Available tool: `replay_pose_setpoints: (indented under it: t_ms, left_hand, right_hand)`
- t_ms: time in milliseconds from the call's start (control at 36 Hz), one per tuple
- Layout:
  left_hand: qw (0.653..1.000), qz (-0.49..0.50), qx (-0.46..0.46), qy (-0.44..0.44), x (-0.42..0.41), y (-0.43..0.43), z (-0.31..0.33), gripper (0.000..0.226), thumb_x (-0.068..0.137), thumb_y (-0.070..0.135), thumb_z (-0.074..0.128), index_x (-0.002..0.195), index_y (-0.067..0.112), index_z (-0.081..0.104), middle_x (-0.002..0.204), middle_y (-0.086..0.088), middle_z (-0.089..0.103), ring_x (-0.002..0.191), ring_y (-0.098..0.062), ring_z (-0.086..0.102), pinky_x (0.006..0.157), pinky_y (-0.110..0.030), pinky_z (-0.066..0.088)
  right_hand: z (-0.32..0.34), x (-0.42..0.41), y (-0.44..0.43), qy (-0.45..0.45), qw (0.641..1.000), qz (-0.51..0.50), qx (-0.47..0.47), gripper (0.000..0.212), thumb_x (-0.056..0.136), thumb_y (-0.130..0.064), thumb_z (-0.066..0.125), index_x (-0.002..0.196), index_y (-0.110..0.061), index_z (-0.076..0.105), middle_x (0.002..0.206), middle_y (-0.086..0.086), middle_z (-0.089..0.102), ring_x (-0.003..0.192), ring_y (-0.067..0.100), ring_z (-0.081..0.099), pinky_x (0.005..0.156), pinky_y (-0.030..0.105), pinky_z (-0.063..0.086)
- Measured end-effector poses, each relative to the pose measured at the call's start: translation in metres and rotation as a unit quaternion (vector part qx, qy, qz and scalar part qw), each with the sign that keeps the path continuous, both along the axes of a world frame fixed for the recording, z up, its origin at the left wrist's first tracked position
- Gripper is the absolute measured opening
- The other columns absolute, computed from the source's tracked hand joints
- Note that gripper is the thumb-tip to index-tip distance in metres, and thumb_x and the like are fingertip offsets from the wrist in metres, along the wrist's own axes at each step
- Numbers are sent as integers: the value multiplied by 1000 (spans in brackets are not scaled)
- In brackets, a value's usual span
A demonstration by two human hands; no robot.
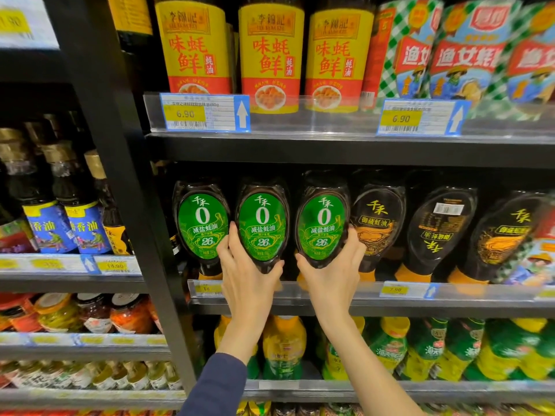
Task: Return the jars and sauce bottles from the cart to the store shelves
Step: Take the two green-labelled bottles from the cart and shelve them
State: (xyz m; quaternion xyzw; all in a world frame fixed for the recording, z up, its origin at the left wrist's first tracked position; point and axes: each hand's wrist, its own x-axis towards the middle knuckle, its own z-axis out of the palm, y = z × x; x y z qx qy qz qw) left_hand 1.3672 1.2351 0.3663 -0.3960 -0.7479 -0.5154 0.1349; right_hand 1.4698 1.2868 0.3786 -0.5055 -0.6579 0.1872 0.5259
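Gripping two dark squeeze bottles of sauce at once, a person works at a store shelf (300,298): the left hand (246,274) wraps around the lower part of one green-label bottle (260,229), and the right hand (330,271) wraps the lower part of a second green-label bottle (321,226) just beside it. Both bottles are cap-down and held at the front of the middle shelf, above its clear price rail; whether they rest on the shelf cannot be told. Just left of the left hand stands a third green-label bottle (200,223), cap-down. Right of the right hand stands a row of gold-label bottles (377,223), some leaning. A dark blue sleeve (219,385) covers the left forearm. Above the hands, yellow-label bottles (270,55) line the upper shelf behind a 6.90 price tag (204,112). Below the hands sit yellow-and-green bottles (390,346). Far left of the grip, in the next bay, are blue-label bottles (69,226) and jars (90,313).
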Motion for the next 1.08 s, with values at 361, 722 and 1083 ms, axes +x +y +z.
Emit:
replay_pose_setpoints:
  t_ms: [361,722,1083]
  left_hand:
    - [1000,12,-21,14,-1,-4,0,114,60,39,85,147,12,16,132,-14,37,119,-29,47,79,-37,52]
    - [989,-67,129,-34,16,-18,-17,77,69,26,82,131,15,38,120,0,36,106,-8,41,90,-12,34]
    - [988,-152,-21,-34,65,-5,-21,70,81,42,67,139,22,32,130,9,48,119,-9,48,93,-30,44]
  right_hand:
    - [2,8,-1,-56,998,0,8,101,67,-40,79,144,-13,19,136,8,36,120,25,47,83,35,48]
    - [22,41,8,-142,987,55,46,100,63,-56,74,142,-18,24,126,4,40,105,22,54,76,43,53]
    - [136,79,36,-464,846,140,222,84,73,-41,73,144,-22,31,139,8,48,128,31,43,109,45,20]
